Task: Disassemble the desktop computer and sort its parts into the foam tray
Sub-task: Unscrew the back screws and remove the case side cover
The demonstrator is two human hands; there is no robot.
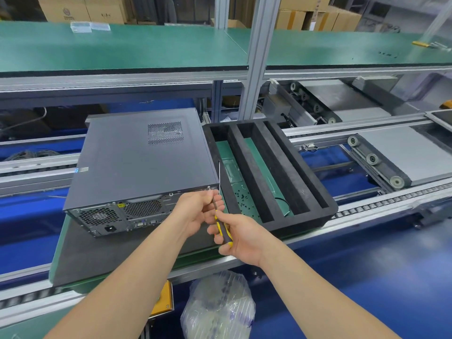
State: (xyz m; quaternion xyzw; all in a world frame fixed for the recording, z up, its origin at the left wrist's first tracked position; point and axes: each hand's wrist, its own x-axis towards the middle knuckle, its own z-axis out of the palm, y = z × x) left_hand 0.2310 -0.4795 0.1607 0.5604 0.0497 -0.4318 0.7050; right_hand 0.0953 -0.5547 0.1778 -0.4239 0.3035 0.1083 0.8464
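Seating tip squarely in computer's (141, 157) rear screw (209, 187) matters: left hand (198, 210) pinches screwdriver (220, 226) shaft, right hand (242, 238) grips handle.

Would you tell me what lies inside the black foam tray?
Small black screws lie in the foam tray's left slot, a thin black wire in the middle one. The right slot's floor is hidden by its foam wall.

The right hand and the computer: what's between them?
In the head view, the yellow-handled screwdriver the right hand grips, and the left hand pinching its shaft beside the computer.
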